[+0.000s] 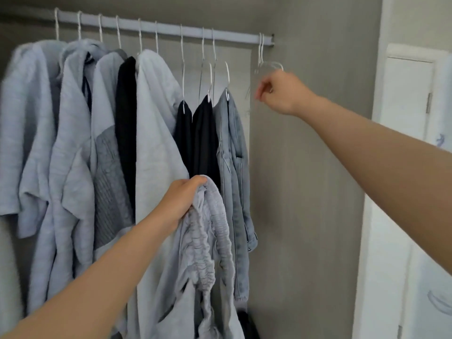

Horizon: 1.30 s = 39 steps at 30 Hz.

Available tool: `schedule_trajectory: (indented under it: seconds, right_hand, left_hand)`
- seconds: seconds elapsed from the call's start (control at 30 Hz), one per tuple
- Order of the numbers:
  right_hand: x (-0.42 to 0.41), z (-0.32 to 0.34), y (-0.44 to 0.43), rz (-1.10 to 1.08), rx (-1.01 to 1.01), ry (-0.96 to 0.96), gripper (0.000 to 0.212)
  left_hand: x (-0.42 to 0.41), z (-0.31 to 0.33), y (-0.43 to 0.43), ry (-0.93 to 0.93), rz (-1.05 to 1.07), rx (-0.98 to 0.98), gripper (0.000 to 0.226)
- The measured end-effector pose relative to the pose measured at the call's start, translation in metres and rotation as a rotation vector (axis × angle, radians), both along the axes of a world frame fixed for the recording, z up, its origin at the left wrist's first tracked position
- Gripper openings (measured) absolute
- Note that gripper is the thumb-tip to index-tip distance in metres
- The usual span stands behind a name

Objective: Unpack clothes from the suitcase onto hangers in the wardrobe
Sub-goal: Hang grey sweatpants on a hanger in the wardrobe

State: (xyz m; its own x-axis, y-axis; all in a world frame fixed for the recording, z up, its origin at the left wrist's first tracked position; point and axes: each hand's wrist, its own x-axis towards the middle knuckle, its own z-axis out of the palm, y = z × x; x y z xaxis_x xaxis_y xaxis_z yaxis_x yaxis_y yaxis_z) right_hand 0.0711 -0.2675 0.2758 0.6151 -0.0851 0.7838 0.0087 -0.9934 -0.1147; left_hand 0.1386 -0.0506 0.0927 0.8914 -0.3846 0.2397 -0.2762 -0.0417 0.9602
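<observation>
Pale grey garment point(208, 241), soft and crumpled, hangs in front of the wardrobe's clothes from the left grip point(182, 199). The fingers are curled over its top edge and bunch the cloth. A broad, ruched elastic band runs down its middle in tight gathers, and the rest falls in loose folds out of the bottom of the view.

Just behind it, faded blue jeans point(234, 167) hang on a clip hanger, with two black garments point(203, 143) beside them. Further left is a row of pale blue-grey shirts point(156, 118), with one narrow black piece point(126, 118) between them. All hang on thin white hangers from a white rail point(146, 24).

At the rail's right end hangs an empty hanger point(269, 66), apart from the rest. The right grip point(281, 94) is raised to it, fingers curled and touching its wire. The blur hides whether they have closed on it. Behind stands the grey wardrobe wall point(305, 167), and to the right a white door point(406, 94).
</observation>
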Motion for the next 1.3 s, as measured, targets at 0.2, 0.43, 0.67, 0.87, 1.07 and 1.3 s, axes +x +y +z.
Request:
schedule_trajectory:
  seconds: [0.2, 0.43, 0.67, 0.87, 1.07, 1.3]
  right_hand:
    - [0.062, 0.061, -0.017, -0.300, -0.286, -0.105, 0.043]
    - [0.105, 0.067, -0.051, -0.564, -0.202, 0.011, 0.046]
    - [0.118, 0.063, -0.064, -0.504, -0.106, -0.073, 0.035]
    - [0.117, 0.059, -0.054, -0.481, -0.090, -0.098, 0.032]
    - [0.110, 0.062, -0.044, -0.478, -0.111, -0.188, 0.033]
    - [0.093, 0.040, -0.035, -0.498, -0.311, -0.318, 0.039]
  left_hand:
    - [0.027, 0.026, -0.004, 0.040, 0.088, -0.044, 0.046]
    - [0.058, 0.046, -0.009, 0.001, 0.134, -0.035, 0.044]
    - [0.077, 0.045, -0.013, 0.013, 0.154, -0.042, 0.037]
    - [0.076, 0.042, -0.009, -0.023, 0.142, -0.035, 0.041]
    - [0.070, 0.041, -0.001, -0.053, 0.118, -0.051, 0.038]
    - [0.062, 0.029, 0.009, -0.033, 0.103, -0.029, 0.042]
